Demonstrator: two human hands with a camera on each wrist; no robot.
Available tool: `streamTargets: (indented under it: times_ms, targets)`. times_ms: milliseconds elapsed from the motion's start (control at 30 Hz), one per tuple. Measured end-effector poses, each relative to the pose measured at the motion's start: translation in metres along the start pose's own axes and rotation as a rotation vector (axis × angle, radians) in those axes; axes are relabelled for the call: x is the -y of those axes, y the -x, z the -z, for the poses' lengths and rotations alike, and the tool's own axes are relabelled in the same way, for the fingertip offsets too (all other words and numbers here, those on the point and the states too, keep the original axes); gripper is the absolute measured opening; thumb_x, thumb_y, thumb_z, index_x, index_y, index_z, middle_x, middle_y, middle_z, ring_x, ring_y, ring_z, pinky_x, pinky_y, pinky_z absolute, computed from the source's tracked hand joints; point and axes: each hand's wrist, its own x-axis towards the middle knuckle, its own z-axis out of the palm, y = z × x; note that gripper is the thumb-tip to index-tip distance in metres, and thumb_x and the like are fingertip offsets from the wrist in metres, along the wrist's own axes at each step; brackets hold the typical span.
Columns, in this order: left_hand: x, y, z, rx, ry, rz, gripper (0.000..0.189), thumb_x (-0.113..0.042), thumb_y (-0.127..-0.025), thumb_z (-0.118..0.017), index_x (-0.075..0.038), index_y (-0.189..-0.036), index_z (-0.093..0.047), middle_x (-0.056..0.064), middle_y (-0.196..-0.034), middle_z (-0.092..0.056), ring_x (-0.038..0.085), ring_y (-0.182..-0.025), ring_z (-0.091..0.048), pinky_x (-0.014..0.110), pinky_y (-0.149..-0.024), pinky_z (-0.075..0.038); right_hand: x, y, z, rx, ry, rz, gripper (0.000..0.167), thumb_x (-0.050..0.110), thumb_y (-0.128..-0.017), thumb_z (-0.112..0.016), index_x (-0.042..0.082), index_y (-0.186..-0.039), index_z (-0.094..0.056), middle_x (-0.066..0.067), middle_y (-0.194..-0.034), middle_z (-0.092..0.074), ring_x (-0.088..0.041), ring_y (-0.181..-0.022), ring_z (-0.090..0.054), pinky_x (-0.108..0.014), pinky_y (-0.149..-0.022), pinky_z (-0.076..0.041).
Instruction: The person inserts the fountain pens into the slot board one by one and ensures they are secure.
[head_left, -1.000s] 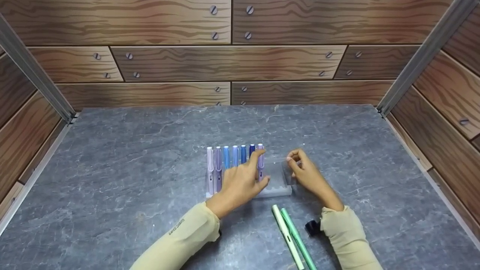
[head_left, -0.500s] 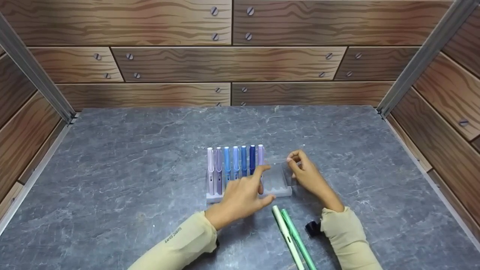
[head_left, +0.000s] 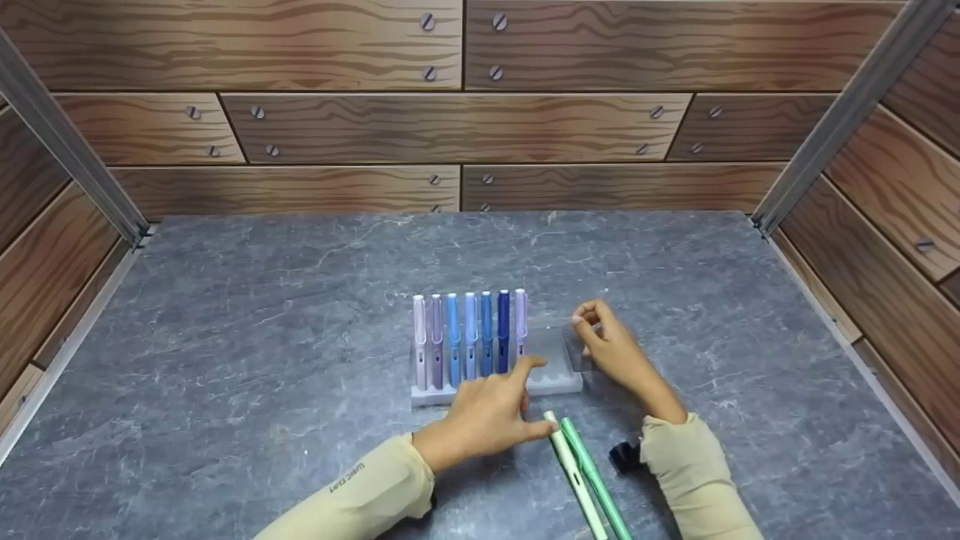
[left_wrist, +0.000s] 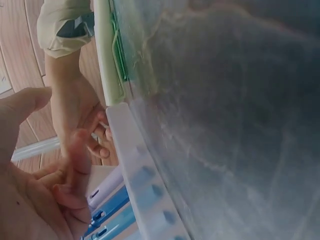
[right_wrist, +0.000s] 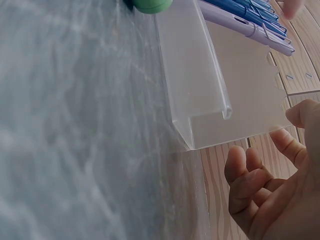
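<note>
A clear plastic pen stand holds a row of several capped pens, from a pale lilac pen through blues to a purple pen on the right. My left hand is in front of the stand, index finger and thumb spread apart, nothing between them. Its thumb tip overlaps the top of a pale green pen lying on the table. A brighter green pen lies alongside. With thumb and index finger, my right hand pinches the stand's clear back panel at its edge.
The grey marbled table is bounded by wood-patterned walls and metal posts at the corners. A black wrist device sits at the right sleeve.
My left hand has drawn back from the purple pen, down toward the front of the stand and the green pens, uncovering the row. My right hand has stayed at the panel.
</note>
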Motion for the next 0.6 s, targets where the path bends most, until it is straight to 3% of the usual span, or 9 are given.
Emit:
streamTargets:
  times_ms: [167,367,600]
  targets:
    - [0.0,0.002,-0.004,0.091,-0.018,0.025,0.076,-0.052,-0.074,-0.077,-0.019,-0.135,-0.046,-0.012,-0.065,-0.059,0.005,-0.051,-0.047,0.023,-0.045,-0.037,0.0,0.0,-0.001,0.002,0.006,0.004,0.015,0.021,-0.101,-0.048,0.008,-0.109,-0.049,-0.012,-0.099,-0.055,-0.013,-0.062,-0.052,-0.022,-0.054,-0.042]
    - [0.001,0.0,-0.009,0.18,-0.024,0.035,0.068,-0.052,-0.072,-0.078,-0.022,-0.127,-0.05,-0.014,-0.068,-0.059,0.003,-0.055,-0.049,0.022,-0.047,-0.038,0.001,0.0,0.0,0.004,0.013,0.001,0.015,0.02,-0.101,-0.048,0.008,-0.11,-0.049,-0.012,-0.1,-0.056,-0.018,-0.064,-0.055,-0.023,-0.056,-0.042]
    - [0.006,-0.007,-0.015,0.267,0.02,0.017,0.064,-0.043,-0.072,-0.081,-0.022,-0.125,-0.051,-0.011,-0.073,-0.063,0.003,-0.057,-0.051,0.02,-0.052,-0.039,0.0,0.001,-0.001,0.006,-0.004,0.004,0.015,0.02,-0.101,-0.048,0.008,-0.11,-0.049,-0.012,-0.098,-0.054,-0.018,-0.063,-0.054,-0.022,-0.054,-0.041]
